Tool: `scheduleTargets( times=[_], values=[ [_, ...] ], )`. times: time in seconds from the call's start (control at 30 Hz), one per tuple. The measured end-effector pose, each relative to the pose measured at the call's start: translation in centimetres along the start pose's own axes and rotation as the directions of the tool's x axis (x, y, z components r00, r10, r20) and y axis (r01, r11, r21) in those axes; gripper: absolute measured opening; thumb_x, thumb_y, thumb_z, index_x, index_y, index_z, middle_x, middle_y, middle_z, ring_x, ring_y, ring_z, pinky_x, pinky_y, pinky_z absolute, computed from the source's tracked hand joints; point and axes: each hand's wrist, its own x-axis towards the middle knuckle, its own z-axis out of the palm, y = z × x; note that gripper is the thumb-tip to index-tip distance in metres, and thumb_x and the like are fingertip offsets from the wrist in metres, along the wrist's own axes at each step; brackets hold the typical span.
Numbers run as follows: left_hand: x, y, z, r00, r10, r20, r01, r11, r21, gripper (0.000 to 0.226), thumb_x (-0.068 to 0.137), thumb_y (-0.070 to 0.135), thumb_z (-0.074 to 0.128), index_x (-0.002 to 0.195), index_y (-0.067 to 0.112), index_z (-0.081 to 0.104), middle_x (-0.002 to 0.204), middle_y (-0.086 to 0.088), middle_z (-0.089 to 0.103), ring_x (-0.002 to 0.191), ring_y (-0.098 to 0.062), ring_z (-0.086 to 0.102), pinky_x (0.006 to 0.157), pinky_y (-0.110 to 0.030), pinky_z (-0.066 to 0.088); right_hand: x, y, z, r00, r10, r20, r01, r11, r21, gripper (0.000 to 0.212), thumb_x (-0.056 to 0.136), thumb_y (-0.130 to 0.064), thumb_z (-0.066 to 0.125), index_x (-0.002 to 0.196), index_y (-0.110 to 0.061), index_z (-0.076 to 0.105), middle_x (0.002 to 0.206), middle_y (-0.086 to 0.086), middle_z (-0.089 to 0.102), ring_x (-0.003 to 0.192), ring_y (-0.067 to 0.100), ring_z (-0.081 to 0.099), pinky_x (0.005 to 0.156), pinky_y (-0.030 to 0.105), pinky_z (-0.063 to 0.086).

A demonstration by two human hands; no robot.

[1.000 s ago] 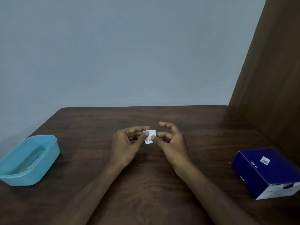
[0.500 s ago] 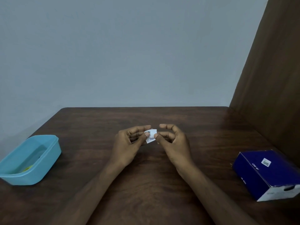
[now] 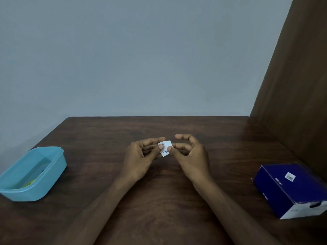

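Observation:
A small white packet [image 3: 165, 148] with fine print is held above the middle of the dark wooden table [image 3: 177, 200]. My left hand [image 3: 141, 158] pinches its left edge between thumb and fingers. My right hand [image 3: 190, 156] pinches its right edge with thumb and a curled finger, while its index finger arches above. Both hands hover just over the tabletop, palms turned toward each other.
A light blue plastic tub [image 3: 33, 172] with something yellow inside sits at the table's left edge. A dark blue cardboard box [image 3: 292, 188] with a white end lies at the right. A brown wooden panel [image 3: 297, 85] rises on the right; a grey wall stands behind.
The hands keep their pinch on the white packet in nearly the same spot. The right thumb has shifted slightly on the packet's edge.

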Motion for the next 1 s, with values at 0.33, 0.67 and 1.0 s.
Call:
scheduleTargets(
  times=[0.33, 0.67, 1.0],
  values=[
    [-0.10, 0.09, -0.23, 1.000, -0.011, 0.027, 0.011, 1.000, 0.016, 0.026, 0.097, 0.013, 0.078, 0.122, 0.018, 0.080, 0.105, -0.002, 0.084, 0.101, -0.020, 0.081, 0.087, -0.037, 0.066, -0.24, 0.04, 0.40, 0.999, -0.047, 0.024, 0.048, 0.996, -0.070, 0.027, 0.089, -0.020, 0.086, 0.109, -0.028, 0.070, 0.084, -0.019, 0.080, 0.073, 0.005, 0.075, 0.069, 0.022, 0.055],
    [-0.07, 0.31, -0.10, 0.998, -0.019, -0.062, 0.018, 1.000, -0.021, 0.022, 0.092, 0.010, 0.083, 0.113, 0.016, 0.082, 0.095, -0.007, 0.084, 0.092, -0.024, 0.082, 0.077, -0.032, 0.065, -0.27, 0.02, 0.51, 0.999, 0.028, -0.029, -0.029, 0.998, -0.047, 0.042, 0.073, -0.051, 0.094, 0.105, -0.031, 0.075, 0.101, -0.018, 0.080, 0.093, 0.001, 0.074, 0.081, 0.030, 0.061],
    [-0.32, 0.46, 0.02, 0.999, 0.004, -0.046, 0.002, 0.992, 0.129, 0.016, 0.091, 0.008, 0.083, 0.102, 0.019, 0.083, 0.089, 0.002, 0.084, 0.084, -0.017, 0.082, 0.076, -0.028, 0.065, -0.20, 0.38, 0.47, 0.989, 0.132, 0.060, -0.140, 0.974, 0.178, 0.007, 0.089, -0.014, 0.085, 0.090, -0.016, 0.078, 0.083, 0.007, 0.081, 0.080, 0.024, 0.079, 0.073, 0.040, 0.064]
  ],
)
